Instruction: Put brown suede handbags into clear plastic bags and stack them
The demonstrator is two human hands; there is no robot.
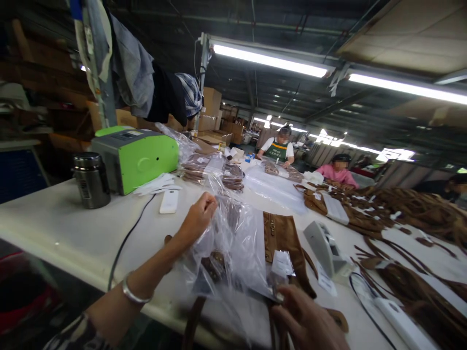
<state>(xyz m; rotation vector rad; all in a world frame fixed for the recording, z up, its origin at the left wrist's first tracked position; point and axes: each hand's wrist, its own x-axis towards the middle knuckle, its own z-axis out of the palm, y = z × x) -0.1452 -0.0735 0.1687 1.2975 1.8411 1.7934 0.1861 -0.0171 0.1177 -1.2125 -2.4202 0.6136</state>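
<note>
My left hand (204, 214) is closed, its fingers gripping the top of a clear plastic bag (226, 238) and lifting it into loose folds. The plastic lies over the left part of a brown bag (284, 231) with metal rings and a strip of white sheet (250, 243) across it. On the right, the brown bag is uncovered, with a small white tag (282, 263) in a clear sleeve. My right hand (306, 316) is at its near edge, thumb and fingers pinched on the edge; blur partly hides the grip. Brown straps hang over the table's front edge.
A green and grey machine (146, 158), a dark metal flask (91, 180) and a white phone-like item (169, 201) stand at left. A tape dispenser (328, 248) sits at right, beside brown bags (368, 214). Two co-workers (277, 148) are across the table (54, 218).
</note>
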